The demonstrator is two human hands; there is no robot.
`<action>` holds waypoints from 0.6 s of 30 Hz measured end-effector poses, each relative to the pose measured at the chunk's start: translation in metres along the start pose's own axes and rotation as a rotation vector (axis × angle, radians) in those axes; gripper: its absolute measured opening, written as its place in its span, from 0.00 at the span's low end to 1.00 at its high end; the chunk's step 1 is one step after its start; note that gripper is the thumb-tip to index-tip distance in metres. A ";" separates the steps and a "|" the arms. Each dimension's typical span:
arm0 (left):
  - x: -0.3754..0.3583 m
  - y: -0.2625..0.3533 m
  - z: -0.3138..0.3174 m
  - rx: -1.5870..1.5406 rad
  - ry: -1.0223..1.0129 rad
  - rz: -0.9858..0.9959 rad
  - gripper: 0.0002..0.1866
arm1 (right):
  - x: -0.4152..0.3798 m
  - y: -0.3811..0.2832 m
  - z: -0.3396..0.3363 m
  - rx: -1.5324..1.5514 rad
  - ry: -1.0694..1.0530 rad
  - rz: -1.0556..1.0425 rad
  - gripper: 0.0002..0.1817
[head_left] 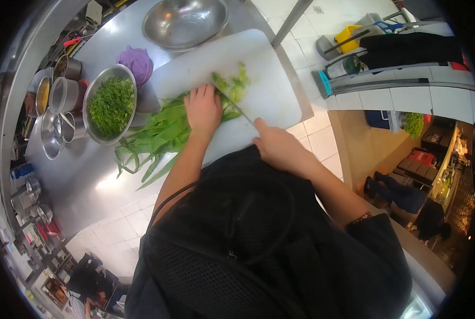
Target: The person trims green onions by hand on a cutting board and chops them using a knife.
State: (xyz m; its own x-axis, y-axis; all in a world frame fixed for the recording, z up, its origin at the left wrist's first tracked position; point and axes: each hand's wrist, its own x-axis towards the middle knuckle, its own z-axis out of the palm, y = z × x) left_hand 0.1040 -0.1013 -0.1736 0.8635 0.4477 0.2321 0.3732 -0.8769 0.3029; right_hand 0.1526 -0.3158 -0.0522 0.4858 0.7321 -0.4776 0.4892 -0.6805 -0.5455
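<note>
Long flat green leaves (160,127) lie in a bunch across the left side of a white cutting board (280,98), their ends hanging over its edge. My left hand (203,110) presses down on the bunch with its fingers curled together. In my right hand (280,146) is the handle of a knife (242,112), closed in my fingers. The blade slants across the board at the cut end of the leaves. Just beyond the blade lie chopped green pieces (238,87). Part of the bunch is hidden under my left hand.
Left of the board stands a metal bowl (133,114) of chopped greens, beside a crumpled purple cloth (135,64). A perforated metal colander (187,26) sits behind the board. Several metal containers (65,95) line the steel table's (83,181) left side. Other people are in the background.
</note>
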 end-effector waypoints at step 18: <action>0.001 -0.004 0.006 -0.033 0.036 -0.015 0.12 | 0.056 0.003 0.004 0.101 0.115 -0.085 0.16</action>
State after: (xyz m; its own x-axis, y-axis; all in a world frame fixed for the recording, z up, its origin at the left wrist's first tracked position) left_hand 0.1055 -0.0988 -0.1803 0.8449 0.4676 0.2597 0.3745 -0.8638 0.3370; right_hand 0.1782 -0.2767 -0.0834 0.5285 0.7744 -0.3478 0.4592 -0.6054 -0.6501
